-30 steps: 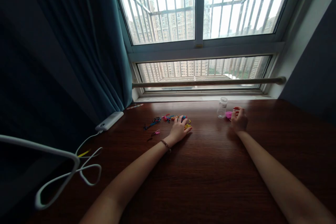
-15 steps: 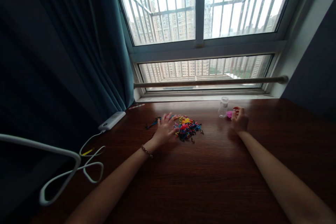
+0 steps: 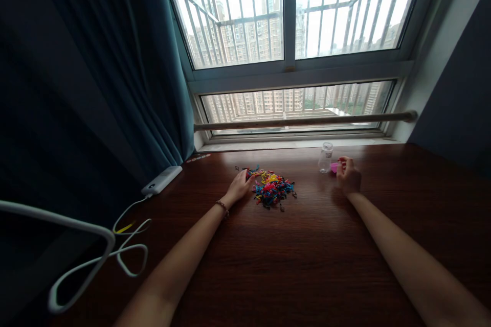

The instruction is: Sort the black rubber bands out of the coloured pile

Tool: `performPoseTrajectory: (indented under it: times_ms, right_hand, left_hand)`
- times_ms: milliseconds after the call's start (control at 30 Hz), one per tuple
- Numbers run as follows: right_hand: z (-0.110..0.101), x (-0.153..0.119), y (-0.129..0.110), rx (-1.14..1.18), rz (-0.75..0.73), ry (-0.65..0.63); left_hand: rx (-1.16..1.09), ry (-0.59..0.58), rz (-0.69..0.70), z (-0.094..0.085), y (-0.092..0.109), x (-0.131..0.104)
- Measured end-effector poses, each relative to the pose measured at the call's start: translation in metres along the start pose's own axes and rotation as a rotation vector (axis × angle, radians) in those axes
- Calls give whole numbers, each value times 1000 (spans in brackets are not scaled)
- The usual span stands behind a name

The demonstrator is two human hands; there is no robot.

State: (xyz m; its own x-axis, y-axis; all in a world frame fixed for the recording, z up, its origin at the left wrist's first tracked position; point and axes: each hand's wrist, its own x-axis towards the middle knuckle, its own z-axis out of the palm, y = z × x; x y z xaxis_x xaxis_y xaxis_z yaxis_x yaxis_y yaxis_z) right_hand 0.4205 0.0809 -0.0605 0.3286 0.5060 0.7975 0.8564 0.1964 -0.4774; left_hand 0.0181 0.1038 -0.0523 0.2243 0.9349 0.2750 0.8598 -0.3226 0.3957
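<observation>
A loose pile of small colourful pieces (image 3: 273,189) lies on the dark wooden table (image 3: 268,255). My left hand (image 3: 241,185) rests at the pile's left edge, its fingers drawn together against some pieces; what they grip is hidden. To the right, a clear jar (image 3: 325,158) stands upright without a lid. Just right of the jar sits a small pink object (image 3: 334,167). My right hand (image 3: 349,176) is beside it with fingers curled and pinched, and whatever is between them is too small to make out.
A white power strip or box (image 3: 161,181) with a looping white cable (image 3: 134,245) lies at the left by the blue curtain (image 3: 153,87). A barred window and a horizontal rail (image 3: 307,121) are behind the table.
My left hand has gone from spread fingers to drawn together at the pile's left edge. Dark and blue pieces left of the pile have shifted towards it. My right hand has hardly moved.
</observation>
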Motion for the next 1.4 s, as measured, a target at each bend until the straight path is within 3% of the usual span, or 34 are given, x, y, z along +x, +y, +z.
performPoseTrajectory:
  times_ms: [200,333,433,600,667,767,933,1067,1233,1333,1400]
  right_hand:
    - [0,1,1,-23,-6,-5]
    - [2,1,2,-19,-10,-6]
    - [2,1,2,-14,-17,-5]
    - [3,2,2,-5,-17,-5]
    - [3,2,1,-4,-14,-7]
    - [4,2,2,-5,-17,-12]
    - [6,2,3,-13,-30,-22]
    - [5,2,3,-19,-32,-31]
    - [4,1,2,-10,-36,-32]
    - [1,3,0,-10,-37,-28]
    - [-4,4,-5,-18,-41,-10]
  left_hand:
    - [-152,-65,258,18,54,-2]
    - [-274,-83,366,13,72,-4]
    - [-271,29,186,-2,59,10]
    - [-166,163,-57,-24,10,37]
    - [-138,144,-90,-23,-1,43]
    - [-134,55,-44,-13,0,47]
    - [-190,-93,138,15,31,46]
    - [-263,-175,289,26,64,32]
    - [-326,-287,484,24,107,7]
    - [-199,-304,638,19,126,-4]
    - [-73,-275,644,14,131,-7]
